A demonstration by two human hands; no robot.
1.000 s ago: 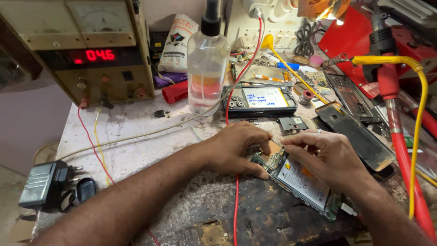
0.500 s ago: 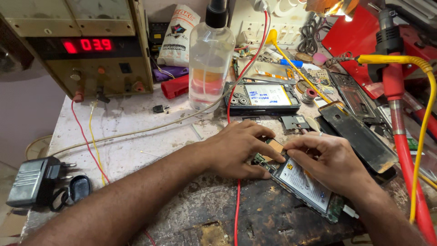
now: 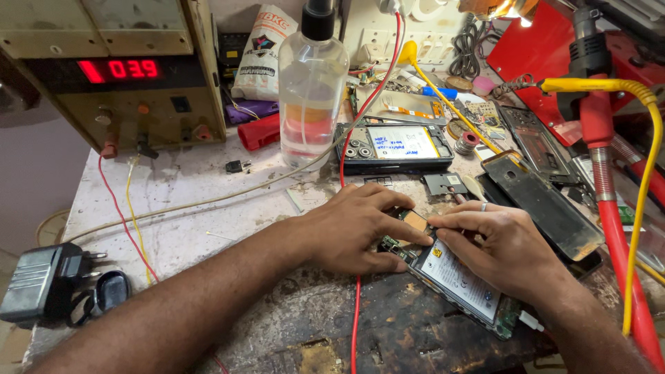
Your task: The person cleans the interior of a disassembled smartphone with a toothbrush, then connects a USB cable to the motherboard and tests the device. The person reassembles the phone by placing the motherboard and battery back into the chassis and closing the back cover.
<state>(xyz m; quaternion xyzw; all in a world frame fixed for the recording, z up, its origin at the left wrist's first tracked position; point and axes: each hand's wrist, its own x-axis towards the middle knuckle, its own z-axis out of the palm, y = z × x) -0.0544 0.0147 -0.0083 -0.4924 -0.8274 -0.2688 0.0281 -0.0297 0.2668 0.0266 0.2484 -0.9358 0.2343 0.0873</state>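
Pinching the top edge of the opened phone on the dark mat, left hand and right hand clamp it, board exposed, reassembly apparently outstanding; beyond stand another phone, bottle and power supply.

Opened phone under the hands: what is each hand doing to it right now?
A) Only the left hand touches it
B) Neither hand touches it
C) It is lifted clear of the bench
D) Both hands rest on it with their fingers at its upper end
D: the left hand and right hand both press on the opened phone, which lies flat on the worn bench.
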